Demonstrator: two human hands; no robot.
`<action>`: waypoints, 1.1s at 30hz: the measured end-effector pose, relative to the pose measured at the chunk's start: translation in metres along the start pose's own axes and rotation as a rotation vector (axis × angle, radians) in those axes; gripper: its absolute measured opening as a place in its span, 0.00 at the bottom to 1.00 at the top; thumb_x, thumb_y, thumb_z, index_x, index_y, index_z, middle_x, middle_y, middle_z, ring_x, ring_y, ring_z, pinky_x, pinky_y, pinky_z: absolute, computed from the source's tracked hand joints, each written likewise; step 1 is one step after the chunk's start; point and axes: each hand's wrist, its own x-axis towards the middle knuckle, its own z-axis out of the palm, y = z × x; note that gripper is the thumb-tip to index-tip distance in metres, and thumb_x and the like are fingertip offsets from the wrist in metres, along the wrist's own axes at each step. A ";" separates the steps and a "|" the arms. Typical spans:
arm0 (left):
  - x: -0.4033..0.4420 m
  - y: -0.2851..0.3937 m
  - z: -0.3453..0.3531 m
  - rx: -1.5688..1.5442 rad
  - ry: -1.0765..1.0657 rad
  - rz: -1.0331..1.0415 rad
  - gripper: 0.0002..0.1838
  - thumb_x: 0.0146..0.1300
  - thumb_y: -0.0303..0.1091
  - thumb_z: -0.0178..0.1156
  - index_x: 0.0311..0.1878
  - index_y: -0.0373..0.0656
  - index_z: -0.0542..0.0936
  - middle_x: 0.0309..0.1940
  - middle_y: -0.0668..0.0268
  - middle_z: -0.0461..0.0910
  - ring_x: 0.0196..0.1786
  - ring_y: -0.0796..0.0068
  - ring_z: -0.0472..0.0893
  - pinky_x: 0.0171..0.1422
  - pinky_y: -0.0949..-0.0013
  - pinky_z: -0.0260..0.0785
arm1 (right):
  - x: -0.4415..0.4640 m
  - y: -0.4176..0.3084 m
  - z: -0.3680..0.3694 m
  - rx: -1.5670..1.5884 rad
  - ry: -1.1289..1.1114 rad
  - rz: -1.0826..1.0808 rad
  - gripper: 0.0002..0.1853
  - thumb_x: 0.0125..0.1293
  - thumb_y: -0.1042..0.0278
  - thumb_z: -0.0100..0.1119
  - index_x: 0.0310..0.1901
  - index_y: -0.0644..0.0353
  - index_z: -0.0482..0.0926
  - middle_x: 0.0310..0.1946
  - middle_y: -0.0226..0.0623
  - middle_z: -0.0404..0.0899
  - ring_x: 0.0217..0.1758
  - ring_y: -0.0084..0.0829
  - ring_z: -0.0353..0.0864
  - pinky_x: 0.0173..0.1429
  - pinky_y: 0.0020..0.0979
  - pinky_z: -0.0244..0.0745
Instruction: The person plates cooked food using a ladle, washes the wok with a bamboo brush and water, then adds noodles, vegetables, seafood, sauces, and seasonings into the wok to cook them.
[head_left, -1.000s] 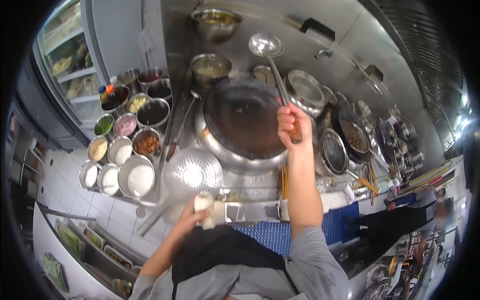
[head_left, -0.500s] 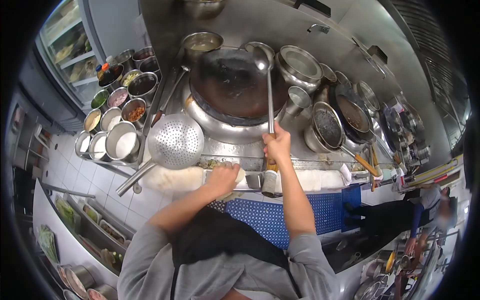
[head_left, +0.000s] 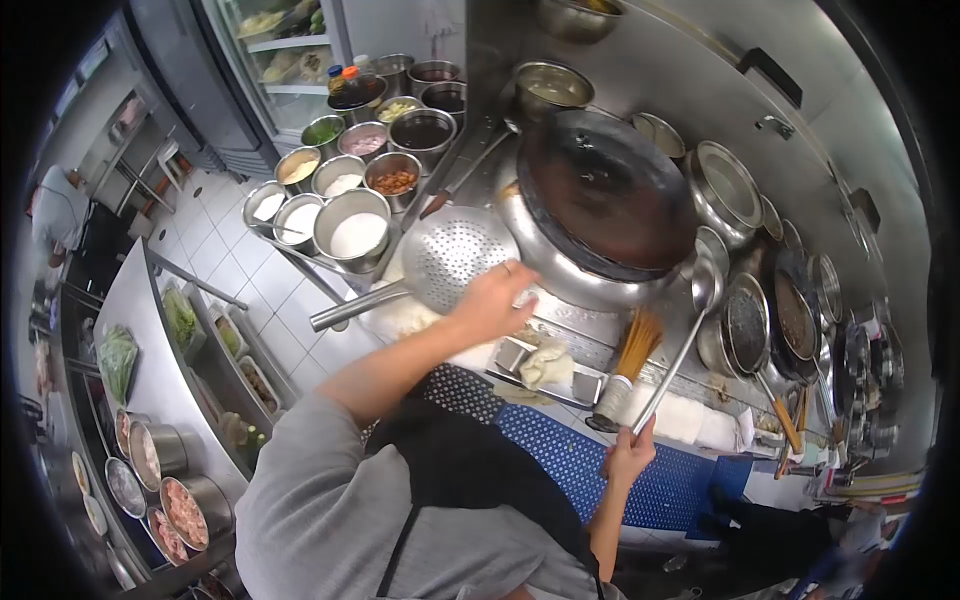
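My left hand [head_left: 495, 300] is over the lower right part of a perforated steel strainer [head_left: 458, 250], fingers apart and holding nothing. My right hand [head_left: 630, 455] is wrapped round the handle end of a long steel ladle [head_left: 707, 284], whose bowl lies to the right of the wok. A large dark wok [head_left: 605, 195] sits tilted on its round steel burner ring. A crumpled pale cloth [head_left: 546, 366] rests on the front edge of the range, left of a bamboo brush [head_left: 638, 345].
Steel pots of ingredients [head_left: 358, 228] stand at the left beside a glass-door fridge [head_left: 290, 60]. More pans and strainers [head_left: 745, 320] line the right. A counter [head_left: 150, 340] with trays runs down the left. People stand far left [head_left: 62, 205] and lower right [head_left: 770, 535].
The view has swung right. My left hand has let go of the cloth and moved up to the strainer. My right hand has brought the ladle down and right, away from the wok.
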 end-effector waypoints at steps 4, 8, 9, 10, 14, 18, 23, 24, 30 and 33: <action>0.037 -0.073 -0.108 0.029 0.095 -0.220 0.10 0.59 0.30 0.64 0.43 0.38 0.83 0.40 0.55 0.84 0.44 0.52 0.83 0.49 0.55 0.76 | -0.020 0.023 0.005 -0.379 0.018 0.019 0.35 0.61 0.82 0.56 0.72 0.68 0.64 0.24 0.35 0.78 0.16 0.21 0.69 0.20 0.29 0.66; 0.071 -0.197 -0.205 0.314 0.274 -0.417 0.13 0.55 0.28 0.62 0.44 0.39 0.85 0.37 0.48 0.85 0.43 0.48 0.85 0.49 0.53 0.77 | -0.025 0.049 0.026 -0.567 0.064 -0.004 0.34 0.60 0.79 0.57 0.71 0.68 0.65 0.28 0.39 0.81 0.24 0.25 0.75 0.31 0.32 0.72; 0.079 -0.223 -0.226 0.341 0.249 -0.424 0.14 0.54 0.28 0.62 0.45 0.40 0.86 0.38 0.48 0.85 0.44 0.48 0.85 0.50 0.52 0.77 | -0.028 0.049 0.033 -0.549 0.078 0.041 0.34 0.60 0.79 0.58 0.71 0.67 0.65 0.29 0.40 0.81 0.26 0.26 0.76 0.33 0.33 0.73; 0.089 -0.248 -0.244 0.368 0.224 -0.428 0.15 0.54 0.28 0.61 0.46 0.40 0.86 0.39 0.47 0.85 0.45 0.47 0.85 0.52 0.52 0.76 | -0.028 0.049 0.037 -0.494 0.038 0.071 0.33 0.63 0.76 0.58 0.71 0.67 0.66 0.29 0.41 0.81 0.27 0.27 0.76 0.34 0.33 0.73; 0.120 -0.335 -0.267 0.456 -0.064 -0.491 0.20 0.52 0.27 0.62 0.50 0.45 0.86 0.45 0.49 0.85 0.52 0.48 0.83 0.60 0.54 0.75 | -0.018 0.089 0.006 -0.356 -0.066 0.101 0.29 0.73 0.60 0.55 0.70 0.68 0.67 0.33 0.42 0.81 0.31 0.29 0.78 0.39 0.34 0.75; 0.136 -0.416 -0.245 0.457 -0.381 -0.456 0.26 0.49 0.28 0.65 0.56 0.50 0.85 0.47 0.51 0.85 0.52 0.50 0.84 0.59 0.57 0.75 | -0.055 0.143 -0.053 -0.535 0.295 0.220 0.29 0.75 0.56 0.52 0.73 0.57 0.65 0.21 0.30 0.70 0.17 0.22 0.68 0.18 0.26 0.64; 0.140 -0.466 -0.197 0.572 -0.462 -0.341 0.15 0.50 0.31 0.65 0.44 0.49 0.89 0.44 0.53 0.86 0.48 0.51 0.85 0.56 0.56 0.77 | -0.158 0.048 -0.015 -0.578 0.285 0.784 0.28 0.67 0.56 0.59 0.64 0.66 0.75 0.36 0.47 0.84 0.27 0.41 0.83 0.31 0.41 0.80; 0.137 -0.466 -0.188 0.611 -0.393 -0.387 0.10 0.52 0.30 0.64 0.38 0.47 0.89 0.41 0.53 0.86 0.46 0.52 0.85 0.54 0.56 0.77 | -0.171 0.092 -0.046 -0.773 -0.056 0.429 0.26 0.66 0.57 0.59 0.61 0.67 0.76 0.35 0.47 0.84 0.24 0.41 0.81 0.28 0.41 0.78; 0.154 -0.428 -0.232 0.349 -0.367 -0.490 0.09 0.48 0.25 0.67 0.35 0.36 0.87 0.34 0.49 0.86 0.40 0.54 0.87 0.48 0.57 0.81 | -0.209 0.108 -0.031 -0.688 0.032 0.546 0.19 0.60 0.64 0.59 0.50 0.68 0.81 0.25 0.43 0.81 0.18 0.37 0.79 0.21 0.38 0.73; 0.155 -0.439 -0.248 0.011 -0.251 -0.665 0.10 0.45 0.19 0.68 0.34 0.31 0.86 0.25 0.56 0.85 0.24 0.66 0.86 0.33 0.64 0.81 | -0.185 0.157 -0.053 -0.513 0.079 0.652 0.22 0.61 0.71 0.57 0.57 0.68 0.76 0.22 0.37 0.77 0.16 0.34 0.77 0.17 0.39 0.69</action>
